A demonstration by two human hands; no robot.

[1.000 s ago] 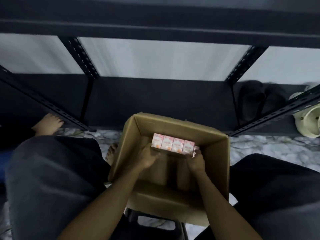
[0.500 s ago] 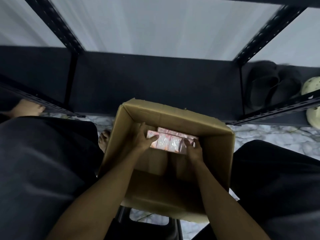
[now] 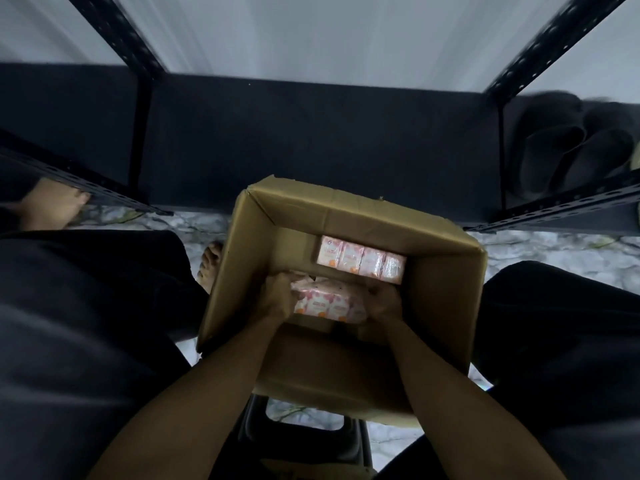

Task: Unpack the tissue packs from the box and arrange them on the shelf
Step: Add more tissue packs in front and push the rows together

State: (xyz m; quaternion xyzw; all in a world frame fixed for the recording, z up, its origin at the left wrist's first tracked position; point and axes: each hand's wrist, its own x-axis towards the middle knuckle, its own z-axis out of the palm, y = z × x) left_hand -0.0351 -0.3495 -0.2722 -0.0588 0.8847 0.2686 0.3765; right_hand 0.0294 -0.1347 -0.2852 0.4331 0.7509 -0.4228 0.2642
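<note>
Shelf [image 3: 311, 133] bare beyond the box [image 3: 446, 306]; one pack [image 3: 360, 259] lies inside at its far wall. Left hand [image 3: 277, 299] and right hand [image 3: 384, 303] grip another pack [image 3: 329, 304] by its ends: lifting step; next, carry to shelf

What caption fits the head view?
Both hands lift a tissue pack inside the box.
</note>
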